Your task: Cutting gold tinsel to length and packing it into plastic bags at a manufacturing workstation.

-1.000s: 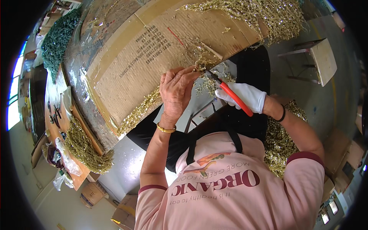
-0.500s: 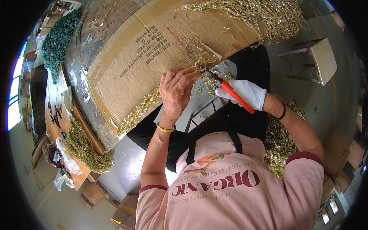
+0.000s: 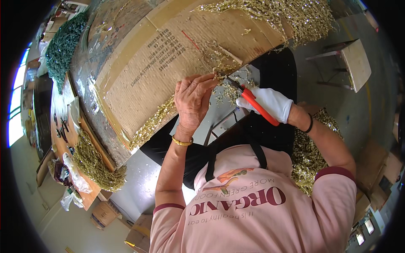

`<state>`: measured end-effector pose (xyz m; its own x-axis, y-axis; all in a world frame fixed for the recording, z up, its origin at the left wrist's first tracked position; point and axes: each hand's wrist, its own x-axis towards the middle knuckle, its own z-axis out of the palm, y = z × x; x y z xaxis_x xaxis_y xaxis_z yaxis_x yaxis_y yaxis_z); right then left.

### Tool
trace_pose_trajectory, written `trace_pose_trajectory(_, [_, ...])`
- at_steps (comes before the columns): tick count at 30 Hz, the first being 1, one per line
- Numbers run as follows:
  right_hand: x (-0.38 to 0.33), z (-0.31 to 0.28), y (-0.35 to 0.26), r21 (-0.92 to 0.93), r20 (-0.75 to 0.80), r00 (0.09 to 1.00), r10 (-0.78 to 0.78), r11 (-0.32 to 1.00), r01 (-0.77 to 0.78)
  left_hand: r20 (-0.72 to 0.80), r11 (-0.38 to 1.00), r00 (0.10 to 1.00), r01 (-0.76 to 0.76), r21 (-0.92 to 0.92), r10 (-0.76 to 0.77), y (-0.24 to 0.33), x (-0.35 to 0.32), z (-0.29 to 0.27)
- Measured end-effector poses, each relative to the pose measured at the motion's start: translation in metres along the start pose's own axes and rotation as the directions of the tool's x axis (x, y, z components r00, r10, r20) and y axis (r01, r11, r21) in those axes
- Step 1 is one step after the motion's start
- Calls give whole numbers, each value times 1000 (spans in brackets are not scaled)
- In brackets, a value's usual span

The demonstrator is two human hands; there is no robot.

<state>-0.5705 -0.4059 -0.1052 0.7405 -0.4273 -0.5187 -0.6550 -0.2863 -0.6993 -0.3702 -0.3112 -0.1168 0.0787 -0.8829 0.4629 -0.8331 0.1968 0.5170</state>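
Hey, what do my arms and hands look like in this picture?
Your left hand is bare, with a gold-coloured bangle at the wrist. Your right hand wears a white glove, with a black band behind it. Short pink sleeves have maroon trim.

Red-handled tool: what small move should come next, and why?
Perhaps ease the left hand slightly back before any squeeze: it pinches gold tinsel right beside the tip of the red-handled tool, which the gloved right hand grips.
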Motion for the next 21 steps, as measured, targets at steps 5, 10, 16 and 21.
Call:
trace_pose_trajectory(5, [-2, -3, -6, -7, -12, 999, -44, 999, 44, 5, 1000, 1000, -3, -4, 3, -1, 0, 0])
trace_pose_trajectory(10, [-1, -4, -5, -52, -37, 999, -26, 998, 24, -19, 999, 999, -30, 13, 30, -2, 1, 0])
trace_pose_trajectory(16, [-2, 2, -5, -36, -80, 994, -78, 997, 75, -16, 1000, 1000, -26, 16, 26, -2, 0, -1])
trace_pose_trajectory(21, [-9, 10, -5, 566, 189, 954, 232, 768, -299, -8, 1000, 1000, -20, 3, 20, -1, -1, 2])
